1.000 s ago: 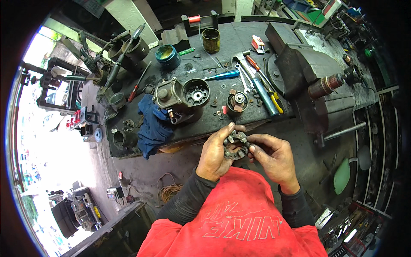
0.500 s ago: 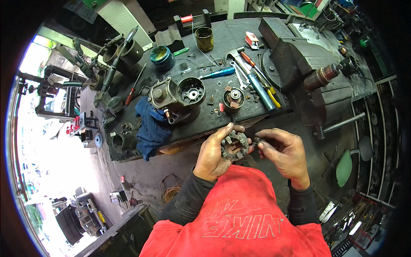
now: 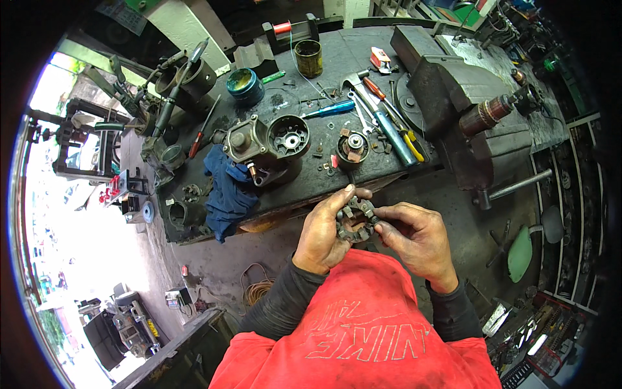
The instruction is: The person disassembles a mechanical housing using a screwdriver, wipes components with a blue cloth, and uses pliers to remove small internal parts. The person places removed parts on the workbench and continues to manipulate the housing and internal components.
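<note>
My left hand (image 3: 319,235) is closed around a dark metal ring (image 3: 347,235) with block-like lugs along its inside, held in front of my red shirt. The thumb and fingers of my right hand (image 3: 418,241) pinch a small dark metal part (image 3: 374,220) against the ring's right side; the fingers hide much of it. Just beyond my hands, on the bench, stands a round motor part (image 3: 353,148) with copper-coloured blocks on top. To its left is a grey metal housing (image 3: 249,139) with a round open end.
The dark workbench (image 3: 324,58) holds a hammer (image 3: 396,139), screwdrivers, spanners and loose small parts. A blue cloth (image 3: 228,194) hangs over its front edge. A large vise (image 3: 466,110), its bar jutting out, stands at the right. Behind are a teal jar (image 3: 245,87) and a yellowish can (image 3: 309,59).
My right hand has moved left, bringing the small part up against the ring. The left hand and the ring have stayed nearly in place.
</note>
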